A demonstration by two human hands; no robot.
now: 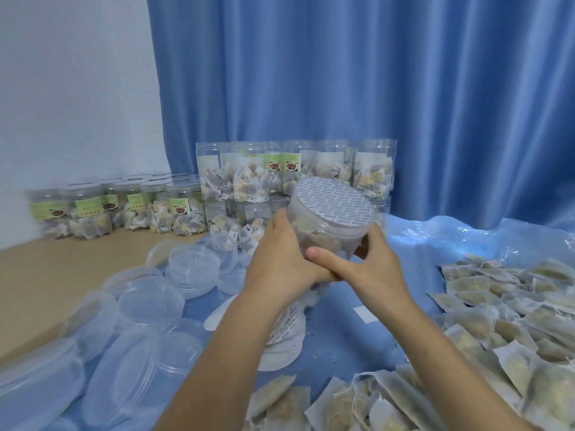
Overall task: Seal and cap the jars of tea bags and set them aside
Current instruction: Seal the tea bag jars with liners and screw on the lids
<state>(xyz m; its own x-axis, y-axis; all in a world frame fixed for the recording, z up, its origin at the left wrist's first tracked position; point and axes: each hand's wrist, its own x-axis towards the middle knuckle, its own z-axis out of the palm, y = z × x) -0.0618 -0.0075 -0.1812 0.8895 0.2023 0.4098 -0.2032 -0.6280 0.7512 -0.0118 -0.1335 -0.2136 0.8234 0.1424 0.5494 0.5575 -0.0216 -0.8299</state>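
While both hands hold it up, one jar is off the table, tilted with its mouth toward the camera
jar: clear plastic jar (326, 231) with tea bags inside, held in the air above the blue sheet (342, 331), in front of the stacked jars
seal: round liner (334, 199) lies over the jar mouth, white with rows of grey printed blocks; print too small to read
left hand: left hand (281, 259) curled round the jar's left side, fingers wrapped on the wall
right hand: right hand (373, 262) gripping the jar's right side, thumb stretched across under it, touching the left hand
uncapped jars: stacked jars (292, 172) two rows high against the blue curtain (342, 73), filled with tea bags, no lids on the top row
capped jars: row of lidded jars (124, 209) at left on the tan table (40, 275)
labels: green labels with a picture of a brown dish; text blurred, cannot read
lids: clear plastic lids (149, 300) scattered at left, some overlapping
spare seals: pile of liners (286, 334) on the sheet below the hands, printed side partly showing, unreadable
tea bags: loose tea bags (497, 321) heaped at right and along the near edge, strings attached
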